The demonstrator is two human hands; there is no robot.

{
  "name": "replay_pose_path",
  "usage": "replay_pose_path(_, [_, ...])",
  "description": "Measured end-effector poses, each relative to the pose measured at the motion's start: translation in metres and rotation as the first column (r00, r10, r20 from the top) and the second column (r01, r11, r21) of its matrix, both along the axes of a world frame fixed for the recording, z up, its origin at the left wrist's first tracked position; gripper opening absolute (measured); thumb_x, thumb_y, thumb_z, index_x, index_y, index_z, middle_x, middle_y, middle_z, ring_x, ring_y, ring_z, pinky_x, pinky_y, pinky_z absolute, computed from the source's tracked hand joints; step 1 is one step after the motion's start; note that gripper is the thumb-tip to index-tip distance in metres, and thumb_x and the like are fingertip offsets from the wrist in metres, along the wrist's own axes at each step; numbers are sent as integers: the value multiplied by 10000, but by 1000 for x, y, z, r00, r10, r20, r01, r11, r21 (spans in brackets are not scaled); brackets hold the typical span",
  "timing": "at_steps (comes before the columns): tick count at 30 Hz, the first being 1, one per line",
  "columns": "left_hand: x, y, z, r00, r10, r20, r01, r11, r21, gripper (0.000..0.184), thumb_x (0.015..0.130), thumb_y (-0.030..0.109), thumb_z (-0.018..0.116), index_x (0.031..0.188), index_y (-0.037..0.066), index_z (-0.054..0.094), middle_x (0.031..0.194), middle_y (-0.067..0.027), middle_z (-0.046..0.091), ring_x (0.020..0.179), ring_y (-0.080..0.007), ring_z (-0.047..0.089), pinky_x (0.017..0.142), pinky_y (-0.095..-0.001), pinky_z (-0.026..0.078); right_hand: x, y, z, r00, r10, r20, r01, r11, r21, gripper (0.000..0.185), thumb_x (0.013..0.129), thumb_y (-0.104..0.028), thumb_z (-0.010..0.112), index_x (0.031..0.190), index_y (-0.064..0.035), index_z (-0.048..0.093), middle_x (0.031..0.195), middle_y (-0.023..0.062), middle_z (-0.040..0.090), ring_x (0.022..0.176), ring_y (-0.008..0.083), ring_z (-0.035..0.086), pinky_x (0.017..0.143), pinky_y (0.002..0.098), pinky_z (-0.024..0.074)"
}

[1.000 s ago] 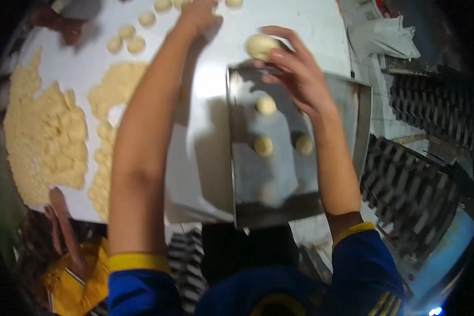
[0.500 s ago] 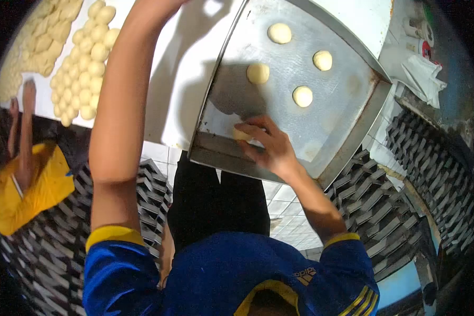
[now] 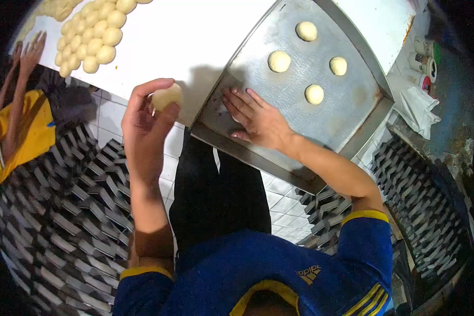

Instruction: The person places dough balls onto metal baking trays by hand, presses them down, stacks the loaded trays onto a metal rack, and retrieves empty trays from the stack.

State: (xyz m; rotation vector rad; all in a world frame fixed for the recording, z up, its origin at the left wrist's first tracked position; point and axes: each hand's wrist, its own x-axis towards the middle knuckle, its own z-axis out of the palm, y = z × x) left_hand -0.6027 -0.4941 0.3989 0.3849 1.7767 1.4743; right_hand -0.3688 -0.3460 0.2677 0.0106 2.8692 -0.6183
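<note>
Between the thumb and fingers of my left hand [image 3: 145, 126] is a pale dough ball [image 3: 168, 97], raised beside the left edge of a metal baking tray [image 3: 347, 113]. My right hand [image 3: 263, 122] lies over the near left part of the tray, palm down with fingers stretched out. Whatever is under that palm is hidden. Several round dough balls [image 3: 314, 94] sit apart from one another on the tray, beyond and to the right of my right hand.
A cluster of dough balls [image 3: 94, 46] covers the far left of the white table [image 3: 163, 39], with more dough behind it. Another person's hands [image 3: 32, 50] rest at the table's left edge. Stacked dark slatted racks [image 3: 63, 221] stand on both sides. A white plastic bag [image 3: 418, 108] lies at right.
My left hand has come back from the far side of the table and now holds a dough ball. My right hand has gone from gripping a dough ball to lying flat on the tray.
</note>
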Motion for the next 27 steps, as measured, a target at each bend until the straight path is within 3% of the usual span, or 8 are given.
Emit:
replay_pose_path(3, [12, -3, 6, 996, -23, 81, 15, 994, 104, 347, 1025, -26, 728, 1361, 20, 655, 1340, -81, 680, 1235, -157, 646, 1065, -304, 535, -4, 14, 17, 991, -93, 97, 117, 953, -280, 884, 1079, -568, 575, 1741, -45, 310, 1789, 143, 347, 1704, 293, 204, 1397, 495, 178])
replay_pose_path(5, [15, -4, 8, 998, -26, 58, 20, 994, 106, 352, 1021, -34, 729, 1361, 16, 653, 1349, -85, 677, 1250, -164, 646, 1073, -311, 540, -3, 20, 25, 826, -496, 266, 421, 230, -878, 835, 1065, -509, 645, 1696, -22, 397, 1767, 150, 390, 1696, 318, 223, 1397, 519, 169])
replay_pose_path(6, [15, -4, 8, 999, -37, 35, 34, 995, 98, 358, 1016, -42, 730, 1361, 13, 652, 1358, -88, 674, 1265, -172, 646, 1081, -319, 544, -4, 19, 28, 828, -496, 262, 417, 232, -879, 835, 1065, -509, 645, 1696, -22, 397, 1767, 150, 390, 1696, 318, 223, 1397, 519, 169])
replay_pose_path(8, [15, -4, 4, 999, -44, 20, 42, 994, 106, 359, 1012, -53, 725, 1358, 11, 653, 1358, -89, 674, 1273, -174, 645, 1083, -324, 549, -8, 16, 37, 985, -158, 71, 173, 930, -325, 821, 1086, -433, 640, 1737, -45, 325, 1770, 171, 386, 1697, 322, 232, 1387, 525, 189])
replay_pose_path(12, [24, 1, 6, 990, -100, -95, 106, 993, 57, 378, 990, -74, 724, 1350, 25, 664, 1363, -99, 676, 1275, -179, 648, 1083, -334, 557, 8, 0, -6, 995, 10, -101, -30, 979, -201, 853, 995, -382, 737, 1688, -17, 401, 1764, 197, 379, 1692, 352, 234, 1386, 519, 197])
replay_pose_path(14, [38, 7, 10, 978, -160, -137, 164, 986, 21, 386, 976, -63, 735, 1344, 30, 668, 1358, -108, 679, 1266, -188, 656, 1077, -340, 558, 12, 12, 8, 889, -448, 94, 300, 415, -859, 835, 1076, -457, 617, 1728, -41, 301, 1805, 192, 296, 1699, 331, 208, 1393, 498, 135])
replay_pose_path(16, [53, 16, 12, 916, -319, -243, 318, 947, -43, 448, 915, -49, 765, 1343, 46, 669, 1338, -141, 688, 1265, -274, 677, 1083, -392, 547, 13, 24, 25, 636, -745, 202, 138, -147, -979, 813, 1152, -544, 456, 1758, -64, 203, 1841, 180, 215, 1705, 318, 183, 1395, 490, 81])
replay_pose_path(27, [203, 43, -107, 488, -756, -436, 787, 597, -155, 549, 821, -10, 817, 1328, 59, 620, 1341, -198, 588, 1279, -439, 553, 1104, -554, 473, 154, 11, 74, 386, -901, 196, 576, 70, -815, 649, 1175, -526, 419, 1576, -29, 538, 1649, 185, 534, 1531, 329, 508, 1282, 471, 361])
